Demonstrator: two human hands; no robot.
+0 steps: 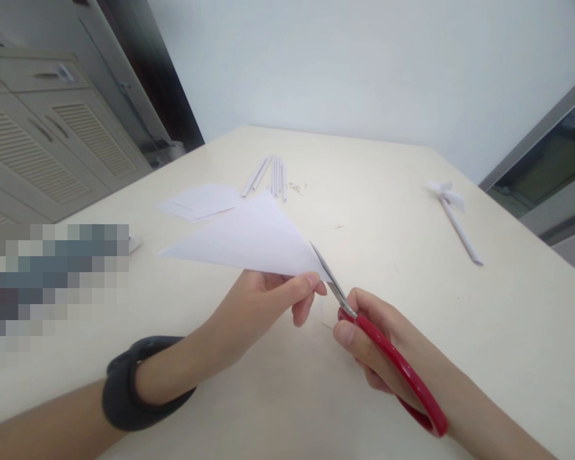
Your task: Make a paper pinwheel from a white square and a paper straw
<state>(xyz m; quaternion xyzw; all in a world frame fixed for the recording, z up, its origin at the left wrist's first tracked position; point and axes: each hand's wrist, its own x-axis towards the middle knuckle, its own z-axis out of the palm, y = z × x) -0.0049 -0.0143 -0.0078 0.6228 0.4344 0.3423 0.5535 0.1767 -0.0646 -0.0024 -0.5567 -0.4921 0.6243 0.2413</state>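
Observation:
A white paper triangle point(253, 236) is pinched near its right corner by my left hand point(278, 294), thumb on top and fingers beneath. Red-handled scissors point(397, 358) sit in my right hand point(378, 338), with its fingers wrapped around the handles. Their metal blades reach up and left to the paper's right edge, close to my left fingertips. Whether the blades have paper between them is hard to see. A dark band circles my left wrist.
Behind the triangle lie more white paper sheets point(201, 201) and several rolled paper sticks point(273, 177), with small scraps point(296, 187) beside them. A paper pinwheel on a stick point(455, 217) rests at the right. A pixelated patch covers the left side of the table point(364, 172).

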